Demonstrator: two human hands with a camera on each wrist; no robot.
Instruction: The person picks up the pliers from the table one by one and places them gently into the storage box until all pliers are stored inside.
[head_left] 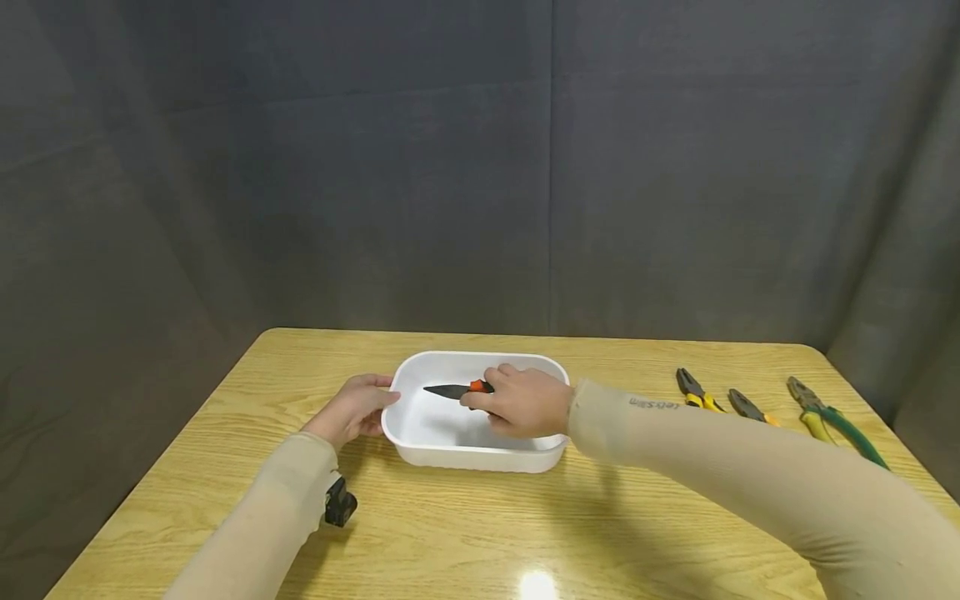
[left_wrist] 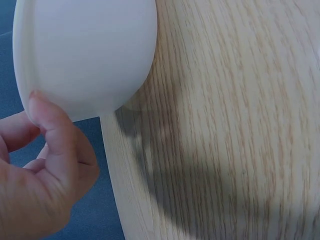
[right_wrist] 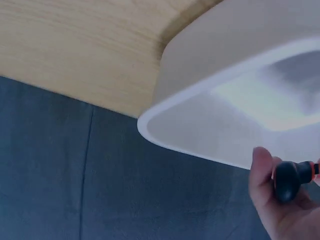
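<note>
A white plastic tub with rounded corners stands on the wooden table. My left hand pinches its left end, the thumb over the rim and the other fingers outside; the left wrist view shows this hand on the tub's edge. Over the tub's inside, my right hand grips long-nose pliers by their black and orange handles, the dark pointed tip facing left. In the right wrist view a black handle end shows at the fingers. Whether the pliers touch the tub's floor, I cannot tell.
On the table's right lie three more pliers: yellow-handled ones, a pair partly hidden by my right forearm, and green-handled ones. Wooden tabletop surrounds the tub. A dark grey curtain hangs behind the table.
</note>
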